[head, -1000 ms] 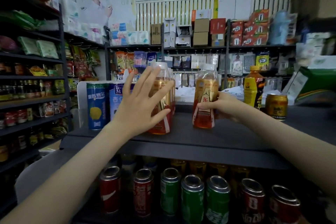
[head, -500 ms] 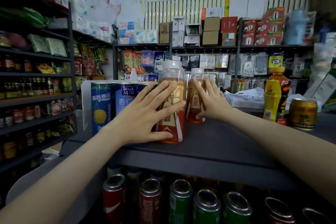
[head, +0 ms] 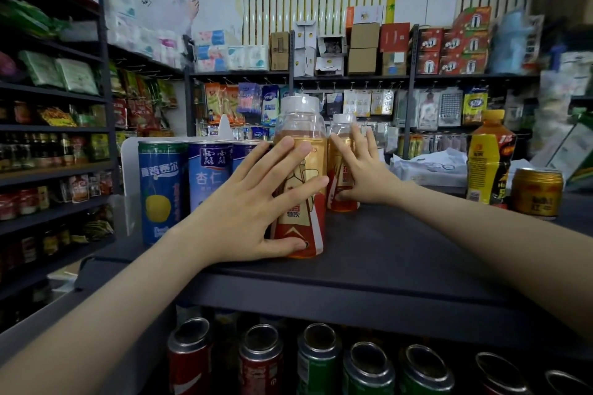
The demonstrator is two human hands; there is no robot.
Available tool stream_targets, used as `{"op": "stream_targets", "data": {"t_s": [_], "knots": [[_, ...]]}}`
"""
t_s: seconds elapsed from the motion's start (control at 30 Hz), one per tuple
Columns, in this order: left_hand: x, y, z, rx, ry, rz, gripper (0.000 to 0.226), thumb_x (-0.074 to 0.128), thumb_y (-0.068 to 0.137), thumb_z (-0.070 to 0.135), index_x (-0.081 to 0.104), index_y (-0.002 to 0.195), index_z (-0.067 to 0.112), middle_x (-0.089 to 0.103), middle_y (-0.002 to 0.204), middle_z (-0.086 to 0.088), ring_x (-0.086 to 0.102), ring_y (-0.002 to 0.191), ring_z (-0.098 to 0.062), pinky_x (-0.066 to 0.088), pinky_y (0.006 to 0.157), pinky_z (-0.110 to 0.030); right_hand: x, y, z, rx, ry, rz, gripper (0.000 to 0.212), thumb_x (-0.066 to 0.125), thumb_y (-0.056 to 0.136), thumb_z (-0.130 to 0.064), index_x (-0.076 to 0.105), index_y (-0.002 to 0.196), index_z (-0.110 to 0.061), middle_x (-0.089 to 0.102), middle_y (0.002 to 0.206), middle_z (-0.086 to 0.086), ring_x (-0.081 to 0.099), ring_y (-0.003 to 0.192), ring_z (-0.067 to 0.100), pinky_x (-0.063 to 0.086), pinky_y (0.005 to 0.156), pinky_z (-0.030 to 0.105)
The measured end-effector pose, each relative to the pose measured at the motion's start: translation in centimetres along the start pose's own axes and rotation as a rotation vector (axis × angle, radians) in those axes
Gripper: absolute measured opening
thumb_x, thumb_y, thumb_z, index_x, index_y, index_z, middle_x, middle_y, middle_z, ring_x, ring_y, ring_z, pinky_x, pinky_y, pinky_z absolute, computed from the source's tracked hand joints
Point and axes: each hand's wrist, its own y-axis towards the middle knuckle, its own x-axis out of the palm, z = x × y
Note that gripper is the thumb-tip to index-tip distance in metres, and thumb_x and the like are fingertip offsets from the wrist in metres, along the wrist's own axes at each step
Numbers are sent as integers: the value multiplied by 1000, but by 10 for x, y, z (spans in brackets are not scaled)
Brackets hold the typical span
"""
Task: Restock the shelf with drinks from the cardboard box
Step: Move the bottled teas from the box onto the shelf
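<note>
Front tea bottle (head: 300, 176) upright on dark top shelf (head: 401, 253), long axis vertical, white cap up. Left hand (head: 253, 202) flat against its near-left side, fingers spread, thumb at base: pressing, not clamped. Second tea bottle (head: 341, 167) just behind-right of front bottle, touching or nearly. Right hand (head: 362, 170) fingers splayed on its right side, also unclenched. Blue cans (head: 189, 189) just left of front bottle. Judgement: next nudge goes toward cans; left hand nearer. Cardboard box out of view.

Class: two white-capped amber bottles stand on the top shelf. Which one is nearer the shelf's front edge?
The larger-looking bottle under the left hand, the front bottle. The back bottle, touched by the right hand, stands farther back.
</note>
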Motion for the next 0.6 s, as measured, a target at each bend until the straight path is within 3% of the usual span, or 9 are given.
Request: {"op": "stream_targets", "data": {"t_s": [0.03, 0.07, 0.13, 0.17, 0.3, 0.6], "knots": [[1, 0, 1, 0, -6, 10, 75, 37, 90, 64, 17, 150, 25, 4, 158, -13, 1, 147, -32, 6, 118, -50, 2, 2, -3, 10, 85, -10, 122, 80, 75, -26, -16, 147, -42, -40, 151, -2, -17, 144, 39, 24, 111, 62], [1, 1, 1, 0, -12, 18, 75, 38, 89, 64, 18, 150, 25, 5, 158, -13, 1, 147, -32, 7, 118, -50, 4, 4, -5, 11, 151, -10, 122, 80, 75, -18, -15, 148, -41, -43, 149, -2, 4, 145, 42, 38, 106, 54], [2, 1, 2, 3, -24, 30, 75, 39, 89, 64, 19, 150, 25, 6, 158, -14, 1, 147, -33, 7, 118, -51, 7, 7, -7, -2, 211, -3, 123, 79, 74, -7, -12, 150, -41, -47, 146, -3, 49, 124, 36, 56, 82, 38], [2, 1, 2, 6, -30, 32, 75, 39, 89, 64, 19, 150, 25, 5, 158, -13, 1, 147, -33, 7, 118, -50, 7, 8, -8, 3, 228, -1, 122, 78, 74, -5, -10, 150, -41, -47, 146, -3, 54, 118, 33, 57, 76, 36], [3, 1, 0, 12, -45, 31, 74, 35, 90, 65, 19, 150, 25, 6, 158, -14, 1, 146, -33, 6, 119, -49, 7, 8, -9, 47, 287, 26, 118, 77, 74, -1, -2, 151, -41, -44, 148, -4, 41, 129, 42, 57, 81, 40], [3, 1, -3, 29, -37, 52, 75, 40, 89, 64, 21, 149, 24, 7, 157, -15, 2, 146, -33, 8, 118, -49, 9, 9, -23, 154, 268, 80, 105, 73, 81, -13, -1, 153, -32, -42, 150, 4, 53, 118, 36, 48, 76, 34]]}}
